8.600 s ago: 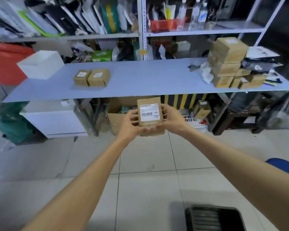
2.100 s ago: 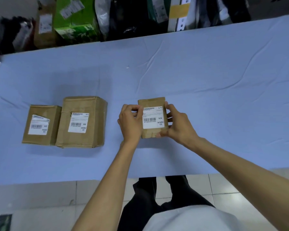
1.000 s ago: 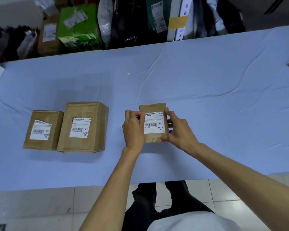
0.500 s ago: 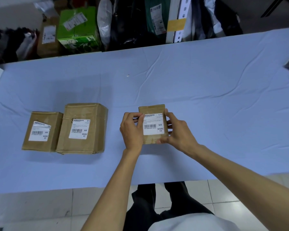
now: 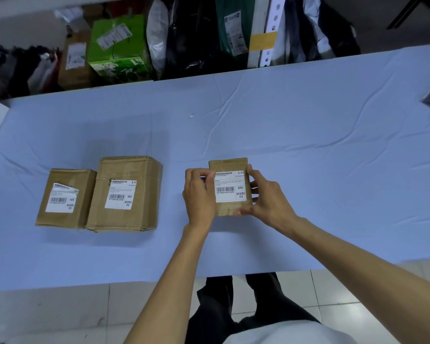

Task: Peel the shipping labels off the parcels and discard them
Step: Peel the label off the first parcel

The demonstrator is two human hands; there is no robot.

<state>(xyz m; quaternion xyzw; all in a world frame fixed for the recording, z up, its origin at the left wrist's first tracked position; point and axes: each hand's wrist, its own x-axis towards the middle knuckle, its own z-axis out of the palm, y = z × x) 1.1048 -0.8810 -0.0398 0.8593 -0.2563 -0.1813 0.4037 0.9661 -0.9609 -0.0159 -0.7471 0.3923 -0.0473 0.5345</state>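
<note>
far left of the small parcel [image 5: 227,209], a squat cardboard box [image 5: 62,219] sits on the blue table cloth [image 5: 308,145], its wrinkled label [image 5: 61,198] lifted along the upper edge but not off. just beside it, nearer the parcel, a taller box [image 5: 144,194] carries a flat label [image 5: 121,194]. the left hand [image 5: 199,194] curls round the parcel's left edge, fingertips at the upper left corner of its shipping label [image 5: 230,186]; whether that corner has lifted is unclear. the right hand [image 5: 268,197] clasps the right edge, thumb at the lower corner. no label looks removed, so peeling and discarding all three seems left.
</note>
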